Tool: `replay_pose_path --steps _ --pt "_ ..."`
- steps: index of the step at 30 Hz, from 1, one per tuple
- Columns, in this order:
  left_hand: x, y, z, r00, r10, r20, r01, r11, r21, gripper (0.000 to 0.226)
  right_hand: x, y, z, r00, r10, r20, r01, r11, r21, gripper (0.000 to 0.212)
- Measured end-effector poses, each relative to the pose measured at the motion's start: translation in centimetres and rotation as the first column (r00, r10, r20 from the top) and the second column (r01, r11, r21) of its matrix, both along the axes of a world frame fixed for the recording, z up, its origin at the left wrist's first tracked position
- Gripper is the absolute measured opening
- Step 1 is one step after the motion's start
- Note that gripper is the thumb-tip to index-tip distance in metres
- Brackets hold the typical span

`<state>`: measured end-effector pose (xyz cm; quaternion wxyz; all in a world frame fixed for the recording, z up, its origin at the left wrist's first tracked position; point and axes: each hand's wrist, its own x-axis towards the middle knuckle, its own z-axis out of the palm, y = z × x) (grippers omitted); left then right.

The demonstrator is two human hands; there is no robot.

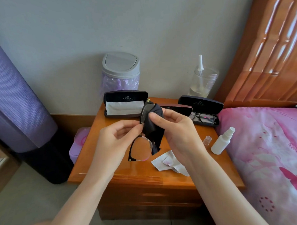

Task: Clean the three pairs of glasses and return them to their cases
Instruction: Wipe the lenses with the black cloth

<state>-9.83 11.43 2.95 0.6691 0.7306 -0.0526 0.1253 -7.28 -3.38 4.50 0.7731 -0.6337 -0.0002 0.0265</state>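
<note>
Above the wooden nightstand (pixel 113 171) I hold a pair of black-framed glasses (pixel 140 147) upright on end. My left hand (pixel 115 139) pinches the frame near the bridge. My right hand (pixel 175 126) pinches a dark cloth (pixel 154 129) around the upper lens. An open black case (pixel 125 103) with a white cloth inside stands at the back left. A second open case (pixel 203 108) at the back right holds another pair of glasses (pixel 204 117). Between them a third case (pixel 178 109) shows, mostly hidden behind my right hand.
A white spray bottle (pixel 222 141) and its clear cap (pixel 207 140) lie at the right edge. White wipes (pixel 168 162) lie near the front. A small lidded bin (pixel 120 72) and a clear jar (pixel 204 81) stand at the back. A pink bed (pixel 268 149) is right.
</note>
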Motion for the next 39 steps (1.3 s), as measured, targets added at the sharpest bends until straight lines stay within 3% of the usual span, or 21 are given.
replay_pose_path --steps 6,9,13,19,25,31,35,39 --pt "0.1 0.1 -0.2 0.999 -0.013 0.052 0.009 0.997 0.078 0.025 -0.2 -0.4 0.0 0.996 0.090 -0.011 -0.090 0.969 -0.231 0.029" --pt "0.0 0.2 -0.4 0.997 -0.015 0.078 0.007 0.994 0.109 0.024 -0.5 -0.3 0.1 0.995 0.099 0.004 -0.095 0.963 -0.253 0.025" --pt "0.0 0.2 -0.5 0.993 -0.019 0.117 -0.001 0.987 0.163 0.022 -0.6 -0.1 0.1 0.997 0.073 0.013 -0.069 0.977 -0.201 0.024" --pt "0.2 0.0 -0.3 0.992 -0.034 0.120 0.018 0.991 0.133 0.009 -0.2 0.3 1.1 0.999 0.028 -0.022 -0.027 0.999 0.033 0.021" --pt "0.1 -0.2 -0.3 0.992 -0.034 0.122 0.021 0.994 0.105 0.009 -0.5 1.0 1.0 0.997 -0.032 -0.063 0.035 0.998 0.058 0.028" --pt "0.0 -0.1 -0.5 0.996 0.021 0.092 -0.027 0.998 0.064 0.010 -1.2 0.4 0.6 0.999 0.032 0.000 -0.031 0.975 -0.218 0.020" --pt "0.0 0.0 -0.3 0.995 0.036 0.093 -0.040 0.998 0.044 0.023 -1.4 -0.4 0.9 0.995 0.104 0.001 -0.098 0.946 -0.307 0.017" --pt "0.0 -0.1 -0.4 0.995 0.031 0.090 -0.037 0.998 0.057 0.022 -1.4 -0.9 0.9 0.992 0.115 0.044 -0.086 0.904 -0.419 0.016"
